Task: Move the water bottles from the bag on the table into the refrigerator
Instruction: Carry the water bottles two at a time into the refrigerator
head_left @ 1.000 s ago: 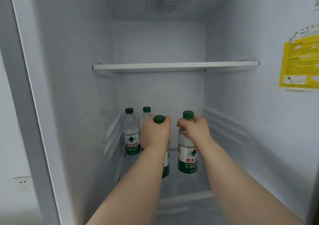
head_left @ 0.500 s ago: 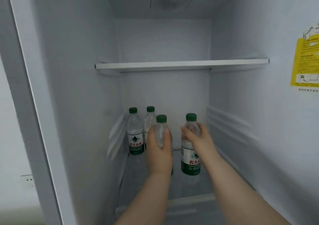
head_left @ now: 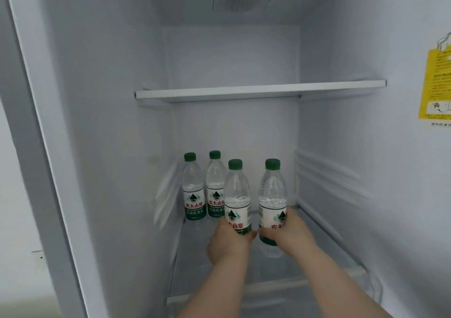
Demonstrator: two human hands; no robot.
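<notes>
since the left hand [head_left: 228, 243] is curled round the base of one water bottle [head_left: 236, 190] and the right hand [head_left: 291, 234] round the label of a second bottle [head_left: 272, 188], both upright at the centre of the frame on the refrigerator [head_left: 109, 122] lower shelf [head_left: 324, 251], just ahead of two rear bottles [head_left: 193, 188], i would feel each base sit flat, then ease the fingers off without nudging neighbours.
</notes>
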